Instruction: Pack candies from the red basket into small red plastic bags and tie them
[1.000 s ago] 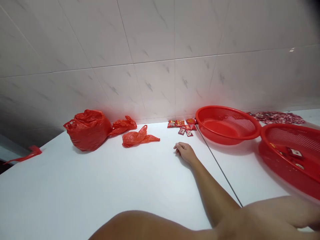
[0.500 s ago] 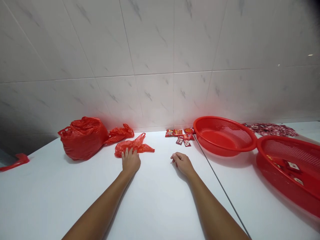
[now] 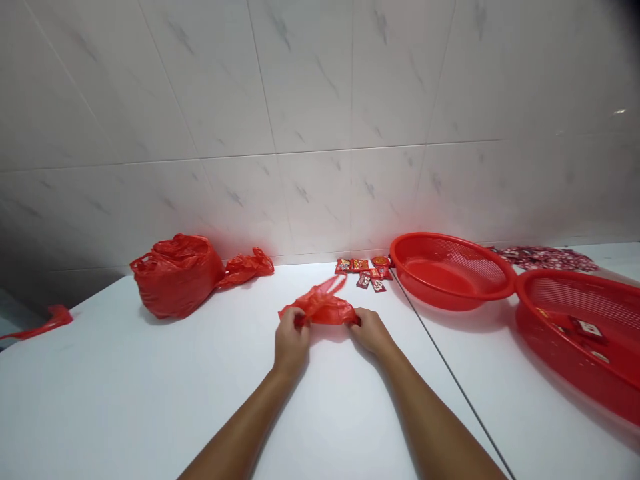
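Change since half a second ago: the loose red plastic bag has moved off its spot by the wall, near the other bags, to mid-worktop in front of the person. Then only the left hand touched it and the right hand lay idle; now both are on it. Left is closed on the bag's left end, right pinches the right end, bag bunched between them just above the worktop, one handle loop sticking up toward the wall. My read: pickup is over and both hands have begun working the bag itself, probably finding the mouth

Containers:
- bag in hand: flat and crumpled, looks empty
- stuffed red bag far left by the wall: bulging, contents not visible
- small crumpled bag touching it on the right: looks empty
- near basket, round red mesh: nothing visible inside
- right basket, partly out of frame: a few small packets on its floor
- loose red sachets on the worktop between the held bag and the near basket, in no container
- more patterned packets spread behind the baskets
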